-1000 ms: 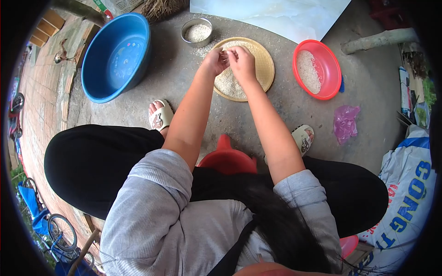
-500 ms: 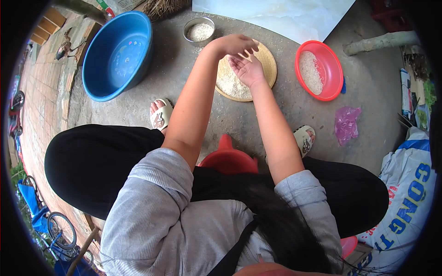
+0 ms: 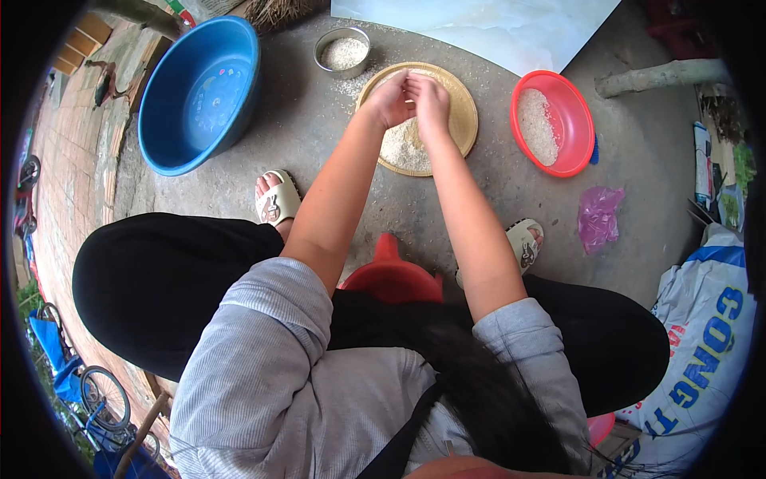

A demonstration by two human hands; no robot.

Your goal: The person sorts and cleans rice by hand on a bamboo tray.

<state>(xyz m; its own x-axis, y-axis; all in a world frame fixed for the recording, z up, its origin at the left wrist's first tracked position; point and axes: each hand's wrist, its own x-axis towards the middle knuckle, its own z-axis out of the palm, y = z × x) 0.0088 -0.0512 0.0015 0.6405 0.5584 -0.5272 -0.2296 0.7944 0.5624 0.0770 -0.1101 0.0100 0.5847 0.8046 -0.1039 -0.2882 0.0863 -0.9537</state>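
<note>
A round woven tray lies on the ground with a heap of pale grains on its near part. Over the tray, my left hand and my right hand are cupped toward each other, fingers curled and fingertips meeting near the far side. Whatever lies between the palms is hidden. A metal bowl of similar grains stands just beyond the tray to the left, with loose grains scattered on the ground beside it.
A large blue basin stands at the left. To the right are a red basin with pale grains, a crumpled purple bag and a printed sack. A red stool shows between my legs; a pale sheet lies beyond the tray.
My left hand has moved down and left from above the right one. My right hand has risen and turned inward, and the two are now cupped together.
</note>
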